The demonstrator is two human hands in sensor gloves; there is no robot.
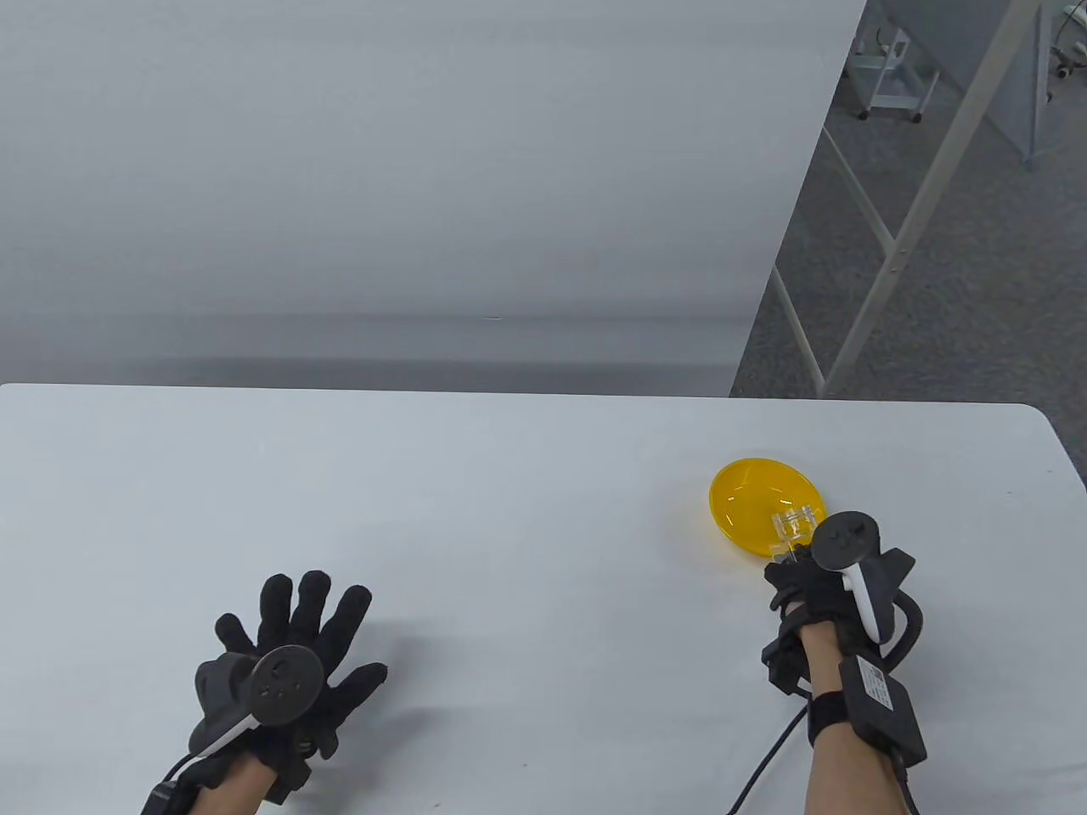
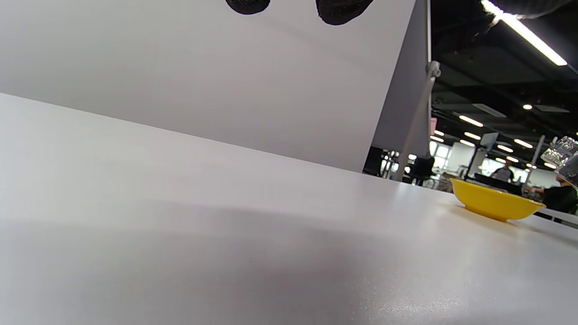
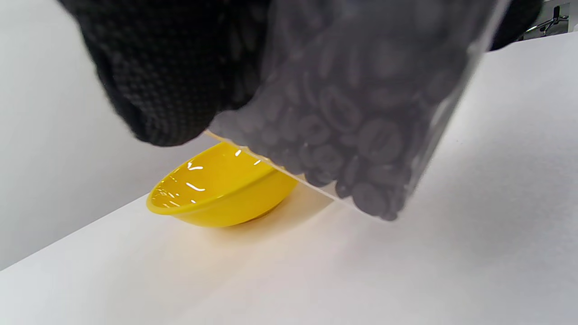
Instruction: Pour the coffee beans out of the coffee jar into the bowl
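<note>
A yellow bowl (image 1: 766,505) sits on the white table at the right; it looks empty and also shows in the left wrist view (image 2: 496,205) and the right wrist view (image 3: 216,189). My right hand (image 1: 807,586) grips a clear coffee jar (image 1: 794,526) of dark beans (image 3: 356,135), lifted off the table and tilted beside the bowl's near rim. The jar's top juts out over the bowl's near edge. My left hand (image 1: 293,654) rests flat on the table at the left, fingers spread, holding nothing.
The white table (image 1: 509,509) ends at a rounded far right corner. A white wall panel (image 1: 408,170) stands behind it. Metal frame legs (image 1: 892,246) and grey floor lie beyond, at the right.
</note>
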